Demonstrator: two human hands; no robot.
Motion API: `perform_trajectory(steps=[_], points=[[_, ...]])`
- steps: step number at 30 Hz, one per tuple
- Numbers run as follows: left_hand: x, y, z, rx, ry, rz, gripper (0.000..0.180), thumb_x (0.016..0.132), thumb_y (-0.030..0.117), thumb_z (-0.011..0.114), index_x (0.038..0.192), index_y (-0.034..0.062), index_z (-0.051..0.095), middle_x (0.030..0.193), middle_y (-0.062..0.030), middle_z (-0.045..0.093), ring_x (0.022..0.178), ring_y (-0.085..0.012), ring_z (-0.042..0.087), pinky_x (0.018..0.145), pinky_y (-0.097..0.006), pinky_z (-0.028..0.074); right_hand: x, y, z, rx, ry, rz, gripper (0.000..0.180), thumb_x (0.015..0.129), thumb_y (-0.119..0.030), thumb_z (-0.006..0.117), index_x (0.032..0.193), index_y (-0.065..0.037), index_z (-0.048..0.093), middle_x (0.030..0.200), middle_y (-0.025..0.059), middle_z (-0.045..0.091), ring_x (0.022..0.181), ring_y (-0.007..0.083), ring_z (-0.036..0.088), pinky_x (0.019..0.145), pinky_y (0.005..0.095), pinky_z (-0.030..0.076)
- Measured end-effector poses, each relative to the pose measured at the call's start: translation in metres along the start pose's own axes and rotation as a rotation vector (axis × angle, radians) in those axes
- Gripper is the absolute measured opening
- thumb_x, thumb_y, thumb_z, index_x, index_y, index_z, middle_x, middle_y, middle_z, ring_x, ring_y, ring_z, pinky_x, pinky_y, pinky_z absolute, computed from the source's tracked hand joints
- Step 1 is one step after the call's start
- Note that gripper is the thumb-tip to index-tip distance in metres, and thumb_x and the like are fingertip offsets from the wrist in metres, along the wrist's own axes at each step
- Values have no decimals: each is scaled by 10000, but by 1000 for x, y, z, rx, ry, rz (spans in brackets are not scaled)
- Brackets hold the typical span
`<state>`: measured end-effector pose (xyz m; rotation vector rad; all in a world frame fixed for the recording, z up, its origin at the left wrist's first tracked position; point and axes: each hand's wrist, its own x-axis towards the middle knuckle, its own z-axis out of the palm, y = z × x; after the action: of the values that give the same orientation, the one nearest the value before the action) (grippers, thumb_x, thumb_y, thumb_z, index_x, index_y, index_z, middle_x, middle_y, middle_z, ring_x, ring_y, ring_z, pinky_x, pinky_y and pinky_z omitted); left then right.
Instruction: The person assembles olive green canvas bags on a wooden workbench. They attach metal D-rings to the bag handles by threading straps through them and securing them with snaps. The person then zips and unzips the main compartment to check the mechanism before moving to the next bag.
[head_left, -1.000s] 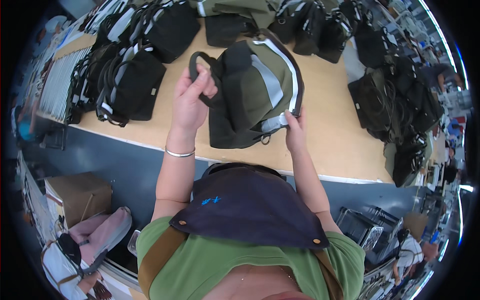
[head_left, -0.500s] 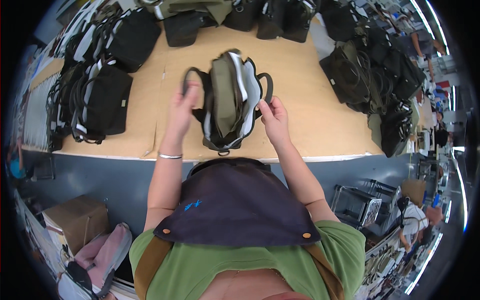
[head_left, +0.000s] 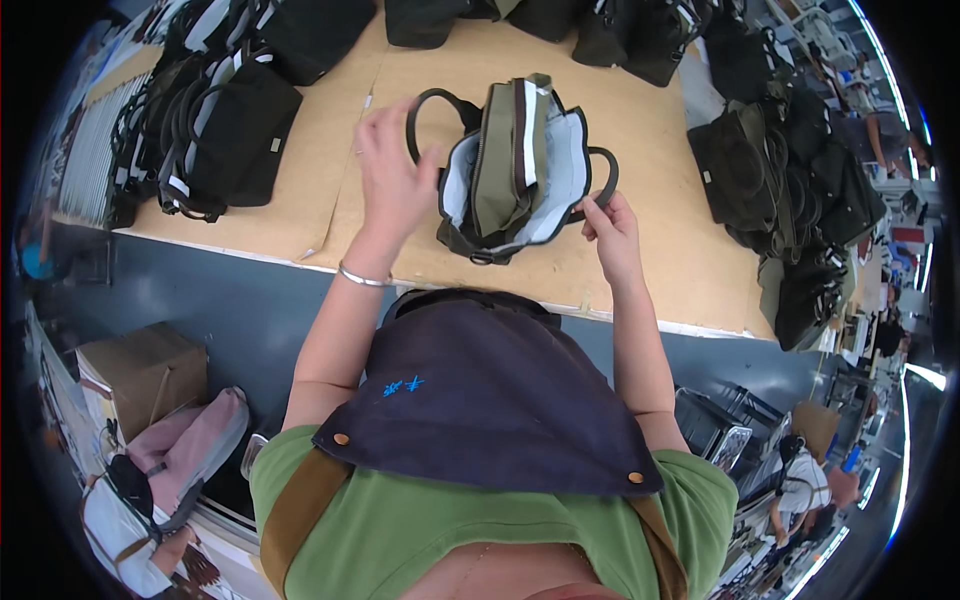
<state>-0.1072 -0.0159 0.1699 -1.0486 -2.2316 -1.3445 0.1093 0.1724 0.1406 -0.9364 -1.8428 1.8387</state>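
A handbag (head_left: 462,180) stands upright on the table in front of me, its mouth spread wide. Pale grey lining shows inside, with an olive zipped divider (head_left: 494,165) and a white strip along its middle. My left hand (head_left: 392,170) is beside the bag's left handle (head_left: 412,128), its fingers spread and holding nothing. On the other side, my right hand (head_left: 615,235) pinches the lower end of the right handle (head_left: 611,172), close to the bag's rim. The bag's bottom inside is hidden by the divider.
Dark bags (head_left: 235,135) are stacked at the left of the tan table (head_left: 350,215), and more (head_left: 745,175) lie piled at the right. Others line the far side. A cardboard box (head_left: 150,375) is on the lower left; a person (head_left: 800,480) works at lower right.
The bag's left side has opened out, showing more lining. My left hand has let go of the left handle and spread its fingers; the right hand keeps its hold. The whole view has shifted.
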Motion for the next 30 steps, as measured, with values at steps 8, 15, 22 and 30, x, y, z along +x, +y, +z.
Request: perform_trajectory(steps=[8,15,22,30], points=[[-29,36,17,24,-525,57,313,730,58,747,994,59,579,1150,-166,509,995,-317,592,841,-401,505,2,-65,34,-785,368,-803,175,815,-40,625,983,-55,574,904,79,593,895,241,600,719,349,498],[-16,35,35,253,-836,-35,201,751,102,734,917,73,623,845,-113,609,822,-293,643,702,-399,524,37,-73,69,-1404,-464,-548,265,695,-30,687,933,-120,614,929,63,598,885,295,628,701,419,505],[16,-12,11,-888,-175,-811,184,932,22,531,996,102,684,797,22,586,592,-51,521,547,-201,452,50,-81,11,-1149,-547,-379,116,739,-78,701,854,-73,687,875,112,587,871,299,617,750,402,503],[4,13,2,167,-150,263,222,805,42,628,1020,79,667,1028,-131,593,945,-284,581,822,-390,459,48,-88,6,-848,-410,-417,172,758,-68,693,929,-72,714,898,97,600,869,272,610,757,369,493]])
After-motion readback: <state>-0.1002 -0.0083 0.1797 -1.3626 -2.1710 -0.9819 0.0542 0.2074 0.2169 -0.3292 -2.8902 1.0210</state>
